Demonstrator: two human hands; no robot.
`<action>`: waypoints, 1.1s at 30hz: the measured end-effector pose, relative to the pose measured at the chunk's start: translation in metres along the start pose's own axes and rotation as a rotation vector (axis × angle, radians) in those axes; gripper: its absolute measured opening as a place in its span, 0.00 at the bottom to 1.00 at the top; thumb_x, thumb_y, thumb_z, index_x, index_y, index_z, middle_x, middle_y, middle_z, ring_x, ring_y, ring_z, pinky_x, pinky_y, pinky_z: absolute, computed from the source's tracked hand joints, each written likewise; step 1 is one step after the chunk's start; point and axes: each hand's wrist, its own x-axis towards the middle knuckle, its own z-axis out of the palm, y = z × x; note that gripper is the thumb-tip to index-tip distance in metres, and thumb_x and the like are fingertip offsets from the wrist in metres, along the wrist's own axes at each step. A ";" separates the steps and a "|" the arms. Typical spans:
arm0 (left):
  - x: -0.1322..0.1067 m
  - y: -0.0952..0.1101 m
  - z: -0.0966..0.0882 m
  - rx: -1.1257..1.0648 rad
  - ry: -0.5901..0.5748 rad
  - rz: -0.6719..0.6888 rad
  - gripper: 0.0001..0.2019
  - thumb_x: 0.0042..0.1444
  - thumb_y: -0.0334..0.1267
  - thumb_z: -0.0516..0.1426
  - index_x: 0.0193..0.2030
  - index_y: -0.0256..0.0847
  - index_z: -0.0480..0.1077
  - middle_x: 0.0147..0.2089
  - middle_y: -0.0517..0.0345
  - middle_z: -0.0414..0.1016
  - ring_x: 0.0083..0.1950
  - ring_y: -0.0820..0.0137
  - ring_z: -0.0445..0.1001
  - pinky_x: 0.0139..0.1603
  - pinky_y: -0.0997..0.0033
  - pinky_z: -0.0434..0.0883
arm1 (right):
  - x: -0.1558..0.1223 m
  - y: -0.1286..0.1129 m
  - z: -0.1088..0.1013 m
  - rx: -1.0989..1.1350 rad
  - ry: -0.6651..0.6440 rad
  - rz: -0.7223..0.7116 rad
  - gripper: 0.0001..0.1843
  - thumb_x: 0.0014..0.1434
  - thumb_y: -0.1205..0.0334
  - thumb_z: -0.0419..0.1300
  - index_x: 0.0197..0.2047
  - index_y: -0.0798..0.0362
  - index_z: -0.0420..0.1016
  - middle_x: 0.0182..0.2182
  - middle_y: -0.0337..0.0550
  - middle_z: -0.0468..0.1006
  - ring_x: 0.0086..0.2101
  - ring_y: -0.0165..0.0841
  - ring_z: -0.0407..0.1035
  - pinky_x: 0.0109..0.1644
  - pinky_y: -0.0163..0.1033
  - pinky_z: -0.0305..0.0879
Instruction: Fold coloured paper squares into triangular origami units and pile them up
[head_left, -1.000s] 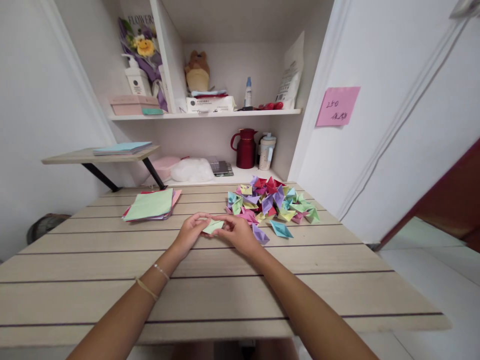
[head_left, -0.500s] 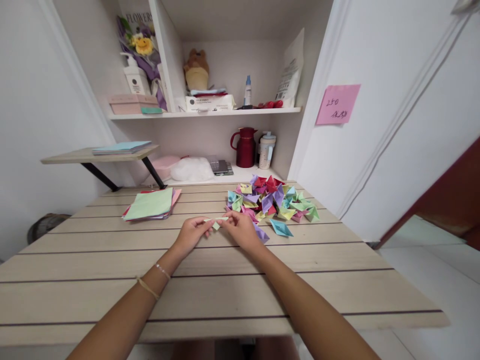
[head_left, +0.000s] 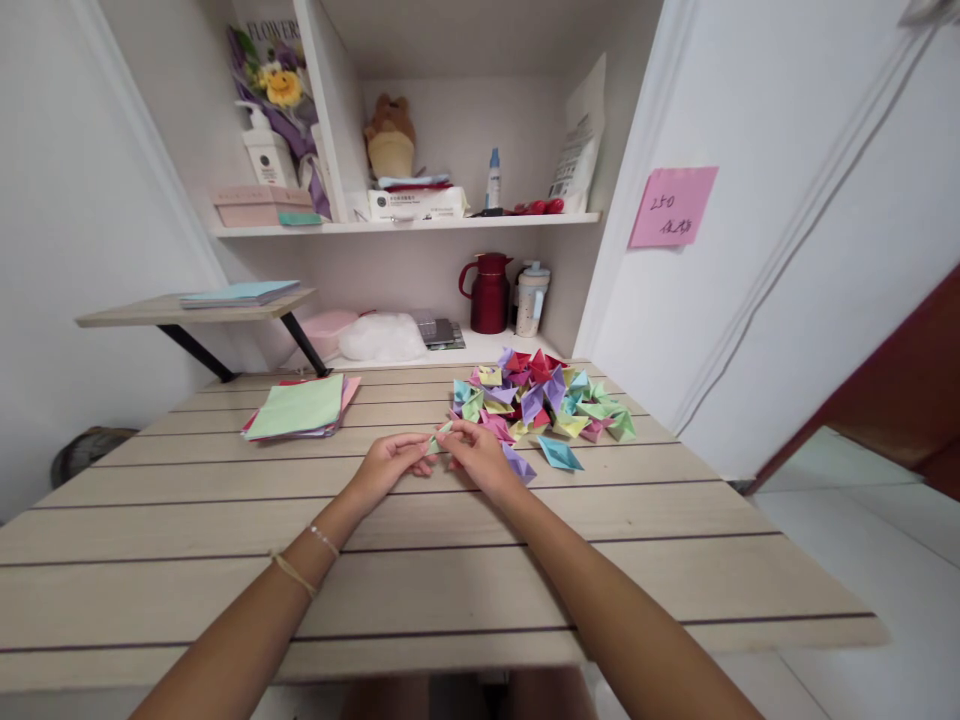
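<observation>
A small folded piece of light green paper (head_left: 439,437) is held between my two hands above the table. My left hand (head_left: 391,464) pinches its left side with thumb and fingers. On the other side, my right hand (head_left: 477,455) grips it, and the fingers hide much of its shape. Just beyond my right hand lies a heap of folded paper boats (head_left: 536,395) in purple, red, green, yellow, pink and blue. A blue paper boat (head_left: 559,453) sits apart at the heap's near edge, and a purple one (head_left: 517,462) lies close beside my right hand.
A stack of coloured paper sheets (head_left: 300,408), green on top, lies at the left of the slatted table (head_left: 450,580). Behind it stands a small raised shelf (head_left: 135,311) with blue paper (head_left: 240,294). A red jug (head_left: 490,295) and a pale cup (head_left: 532,300) stand at the back.
The green paper was held level with a pointed flap hanging down; now it is tilted, its right end higher, and less of it shows. Both hands stay nearly in place.
</observation>
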 end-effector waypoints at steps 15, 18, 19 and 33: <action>-0.003 -0.001 0.005 0.056 -0.024 0.020 0.25 0.47 0.40 0.61 0.53 0.35 0.67 0.35 0.50 0.79 0.32 0.66 0.78 0.36 0.68 0.72 | -0.009 -0.016 -0.004 -0.588 -0.035 -0.222 0.17 0.52 0.66 0.54 0.44 0.50 0.77 0.27 0.38 0.77 0.25 0.29 0.65 0.30 0.32 0.58; -0.004 0.000 0.007 0.032 0.019 0.034 0.21 0.47 0.38 0.60 0.48 0.37 0.66 0.30 0.54 0.78 0.30 0.67 0.78 0.34 0.69 0.72 | -0.011 -0.015 -0.003 -0.626 -0.067 -0.244 0.21 0.54 0.68 0.51 0.49 0.46 0.74 0.34 0.40 0.79 0.31 0.32 0.68 0.37 0.35 0.61; -0.003 0.000 0.007 0.011 0.034 0.035 0.19 0.47 0.38 0.60 0.46 0.37 0.66 0.29 0.56 0.77 0.30 0.67 0.78 0.34 0.69 0.72 | -0.010 -0.014 -0.003 -0.617 -0.079 -0.251 0.21 0.55 0.68 0.51 0.49 0.45 0.74 0.35 0.40 0.79 0.32 0.32 0.68 0.38 0.36 0.61; -0.003 0.003 0.005 0.010 0.096 0.100 0.15 0.41 0.40 0.64 0.34 0.35 0.69 0.29 0.54 0.77 0.31 0.67 0.77 0.39 0.64 0.73 | -0.007 -0.006 -0.001 -0.485 0.043 -0.217 0.19 0.52 0.65 0.56 0.48 0.51 0.73 0.32 0.39 0.78 0.21 0.25 0.63 0.27 0.32 0.59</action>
